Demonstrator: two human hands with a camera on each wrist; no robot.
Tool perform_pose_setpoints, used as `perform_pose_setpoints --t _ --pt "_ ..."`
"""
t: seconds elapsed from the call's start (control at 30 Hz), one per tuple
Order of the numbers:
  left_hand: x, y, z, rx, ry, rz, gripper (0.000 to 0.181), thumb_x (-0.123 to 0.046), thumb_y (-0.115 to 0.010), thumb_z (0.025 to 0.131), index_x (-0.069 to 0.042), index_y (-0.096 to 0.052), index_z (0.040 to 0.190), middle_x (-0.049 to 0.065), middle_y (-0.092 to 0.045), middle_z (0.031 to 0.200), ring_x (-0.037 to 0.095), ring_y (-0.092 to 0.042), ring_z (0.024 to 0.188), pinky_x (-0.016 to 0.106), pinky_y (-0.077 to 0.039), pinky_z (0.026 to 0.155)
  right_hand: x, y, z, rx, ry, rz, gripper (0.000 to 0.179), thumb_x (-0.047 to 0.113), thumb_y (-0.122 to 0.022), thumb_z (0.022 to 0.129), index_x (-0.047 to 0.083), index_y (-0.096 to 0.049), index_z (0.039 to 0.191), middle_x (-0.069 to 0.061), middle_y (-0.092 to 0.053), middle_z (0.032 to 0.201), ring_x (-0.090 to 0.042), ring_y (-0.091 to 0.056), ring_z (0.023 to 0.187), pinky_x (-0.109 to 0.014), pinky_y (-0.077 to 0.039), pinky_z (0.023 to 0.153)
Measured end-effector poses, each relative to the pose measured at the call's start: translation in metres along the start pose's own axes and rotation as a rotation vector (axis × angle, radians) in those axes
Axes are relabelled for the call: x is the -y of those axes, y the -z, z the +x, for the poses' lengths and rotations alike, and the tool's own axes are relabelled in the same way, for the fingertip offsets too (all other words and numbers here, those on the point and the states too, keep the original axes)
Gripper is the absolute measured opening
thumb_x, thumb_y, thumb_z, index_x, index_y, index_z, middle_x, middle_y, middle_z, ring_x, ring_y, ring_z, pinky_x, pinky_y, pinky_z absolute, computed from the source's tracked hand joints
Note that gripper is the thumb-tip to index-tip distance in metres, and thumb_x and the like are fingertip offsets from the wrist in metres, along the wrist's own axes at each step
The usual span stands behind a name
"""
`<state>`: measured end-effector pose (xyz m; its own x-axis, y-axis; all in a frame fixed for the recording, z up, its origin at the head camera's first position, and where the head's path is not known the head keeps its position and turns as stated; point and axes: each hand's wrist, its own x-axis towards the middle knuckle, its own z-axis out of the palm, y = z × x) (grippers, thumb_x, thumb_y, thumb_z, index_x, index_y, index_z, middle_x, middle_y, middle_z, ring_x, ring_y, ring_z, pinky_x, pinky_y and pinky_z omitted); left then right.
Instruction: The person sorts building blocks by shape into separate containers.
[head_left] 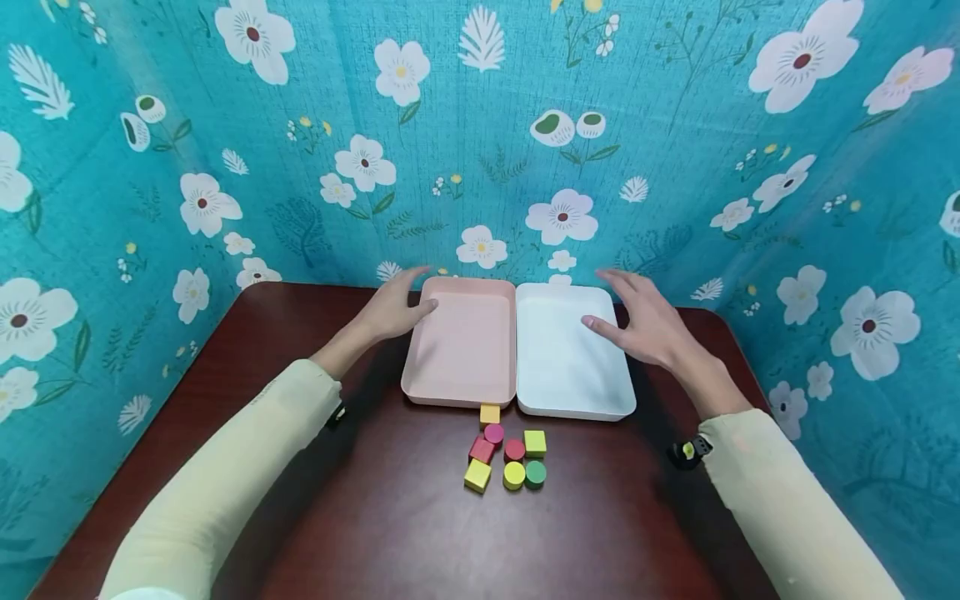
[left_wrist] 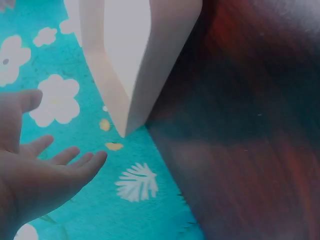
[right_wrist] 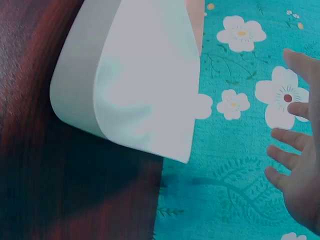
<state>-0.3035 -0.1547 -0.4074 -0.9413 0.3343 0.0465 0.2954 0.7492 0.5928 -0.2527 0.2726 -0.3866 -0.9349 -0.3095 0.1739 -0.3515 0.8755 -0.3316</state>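
My left hand (head_left: 395, 307) hovers at the left side of a shallow pink tray (head_left: 465, 342), its fingers spread and holding nothing. In the left wrist view that hand (left_wrist: 47, 165) appears beside the tray's pale corner (left_wrist: 135, 100). At the right side of a white tray (head_left: 573, 354), my right hand (head_left: 637, 321) has its fingers extended, thumb over the tray's edge in the head view. The right wrist view shows this hand (right_wrist: 300, 145) apart from the white tray (right_wrist: 145, 85). Both trays stand side by side with nothing inside.
In front of the trays lie several small blocks: yellow cubes (head_left: 477, 476), a red cube (head_left: 482, 449), an orange cube (head_left: 490, 416), and round pieces including a green cylinder (head_left: 536, 474). They rest on a dark wooden table (head_left: 420, 533). A floral teal cloth (head_left: 450, 183) hangs behind.
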Motion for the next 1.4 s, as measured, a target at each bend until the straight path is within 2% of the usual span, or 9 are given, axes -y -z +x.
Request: perform_pose_setpoints --t 0.3,0.43,0.57,0.77,0.9,1.07,1.2,1.4 --pt "0.019 -0.001 -0.014 0.047 0.251 -0.223 0.074 -0.037 -0.060 0.107 -0.009 -0.029 0.167 0.019 -0.037 0.167 0.038 -0.040 0.151 0.056 -0.040 0.118 0.014 -0.025 -0.003 0.023 0.007 0.139 0.081 0.058 -0.069 0.097 0.014 -0.045 0.160 -0.018 -0.043 0.163 -0.043 -0.037 0.149 -0.074 -0.035 0.114" --pt "0.024 -0.004 -0.018 0.082 0.319 -0.333 0.072 -0.034 -0.060 0.107 -0.007 -0.028 0.166 0.020 -0.038 0.165 0.038 -0.047 0.145 0.054 -0.047 0.112 0.023 -0.035 -0.005 0.032 0.025 0.213 0.077 0.054 -0.072 0.097 0.012 -0.049 0.157 -0.017 -0.050 0.157 -0.040 -0.047 0.141 -0.068 -0.043 0.110" --pt "0.028 -0.007 -0.020 0.135 0.364 -0.415 0.071 -0.029 -0.060 0.108 -0.006 -0.027 0.166 0.022 -0.037 0.165 0.039 -0.050 0.142 0.052 -0.054 0.105 0.035 -0.044 -0.008 0.048 0.054 0.326 0.074 0.049 -0.076 0.097 0.010 -0.051 0.155 -0.014 -0.057 0.149 -0.034 -0.055 0.133 -0.059 -0.047 0.112" --pt "0.032 -0.012 -0.021 0.185 0.391 -0.530 0.070 -0.023 -0.058 0.109 -0.009 -0.023 0.168 0.022 -0.035 0.165 0.040 -0.049 0.143 0.052 -0.055 0.104 0.049 -0.050 -0.009 0.060 0.091 0.433 0.068 0.044 -0.079 0.096 0.012 -0.056 0.151 -0.010 -0.061 0.144 -0.031 -0.059 0.128 -0.055 -0.048 0.112" --pt "0.032 -0.014 -0.023 0.202 0.397 -0.581 0.070 -0.018 -0.058 0.109 -0.009 -0.021 0.168 0.021 -0.035 0.164 0.041 -0.050 0.141 0.054 -0.054 0.104 0.055 -0.054 -0.009 0.085 0.104 0.484 0.066 0.039 -0.080 0.096 0.011 -0.057 0.150 -0.010 -0.062 0.142 -0.034 -0.060 0.127 -0.056 -0.049 0.110" --pt "0.034 -0.018 -0.027 0.213 0.397 -0.611 0.069 -0.014 -0.055 0.109 -0.008 -0.020 0.168 0.022 -0.036 0.163 0.040 -0.053 0.139 0.055 -0.054 0.104 0.062 -0.062 -0.010 0.113 0.126 0.524 0.065 0.036 -0.081 0.095 0.009 -0.057 0.150 -0.016 -0.064 0.138 -0.039 -0.062 0.123 -0.056 -0.051 0.107" --pt "0.036 -0.022 -0.027 0.224 0.408 -0.621 0.067 -0.013 -0.054 0.109 -0.008 -0.022 0.168 0.022 -0.038 0.162 0.040 -0.054 0.138 0.055 -0.054 0.104 0.070 -0.065 -0.010 0.131 0.146 0.543 0.061 0.032 -0.082 0.095 0.008 -0.059 0.147 -0.015 -0.065 0.131 -0.040 -0.064 0.120 -0.056 -0.053 0.105" --pt "0.036 -0.027 -0.024 0.244 0.413 -0.596 0.066 -0.010 -0.052 0.108 -0.008 -0.024 0.167 0.021 -0.041 0.160 0.038 -0.055 0.136 0.054 -0.056 0.101 0.079 -0.072 -0.012 0.161 0.174 0.541 0.053 0.024 -0.082 0.095 0.012 -0.063 0.143 -0.014 -0.067 0.128 -0.033 -0.066 0.114 -0.053 -0.055 0.103"
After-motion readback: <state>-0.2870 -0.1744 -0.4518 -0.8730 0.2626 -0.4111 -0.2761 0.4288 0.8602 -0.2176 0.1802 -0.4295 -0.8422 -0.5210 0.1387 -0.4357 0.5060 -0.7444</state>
